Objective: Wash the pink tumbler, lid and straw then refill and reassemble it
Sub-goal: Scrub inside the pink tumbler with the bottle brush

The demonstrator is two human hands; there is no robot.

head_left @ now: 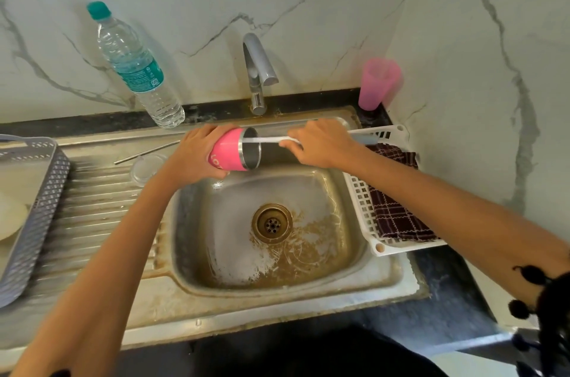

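The left hand (pixel 197 151) is holding the pink tumbler (pixel 229 150) on its side above the far left edge of the sink (pixel 277 293) basin, below the tap (pixel 257 68). Its fingers are curling round the closed base and the pink wall. The tumbler is showing a glossy pink outside with white lettering partly hidden under the palm, a bare steel rim and a dark steel inside. Its open mouth is facing right.

The right hand (pixel 320 142) is gripping a thin white cleaning tool (pixel 271 139), its fingers closing round the handle. The white end is reaching into the tumbler's mouth, where its tip is hidden, and a grey end is sticking out behind the hand.

The clear lid (pixel 148 167) is lying on the ribbed steel drainer left of the basin, with the metal straw (pixel 145 153) lying just behind it. A water bottle (pixel 135 65) with a teal cap is standing behind them, and a pink plastic cup (pixel 377 83) is sitting in the far right corner of the dark tabletop (pixel 444 290). A white basket (pixel 361 200) with a dark checked cloth (pixel 398 216) is resting right of the sink, and a grey basket (pixel 34 216) is sitting at the far left.
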